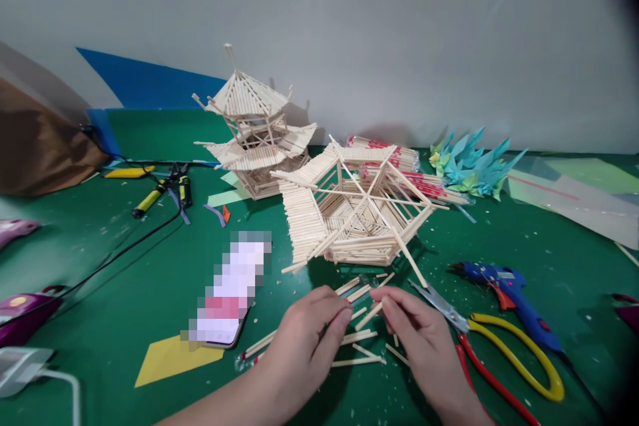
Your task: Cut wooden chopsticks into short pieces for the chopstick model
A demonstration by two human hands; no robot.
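Note:
My left hand and my right hand are low in the middle of the view, over a scatter of loose wooden sticks on the green table. Both hands pinch one short stick between their fingertips. Just beyond them stands a half-built hexagonal roof frame of sticks. A finished stick pagoda stands behind it to the left.
Scissors with red and yellow handles and a blue glue gun lie right of my hands. A phone on yellow paper lies to the left. Yellow-handled pliers, cables, packs of sticks and blue-green paper cranes lie further back.

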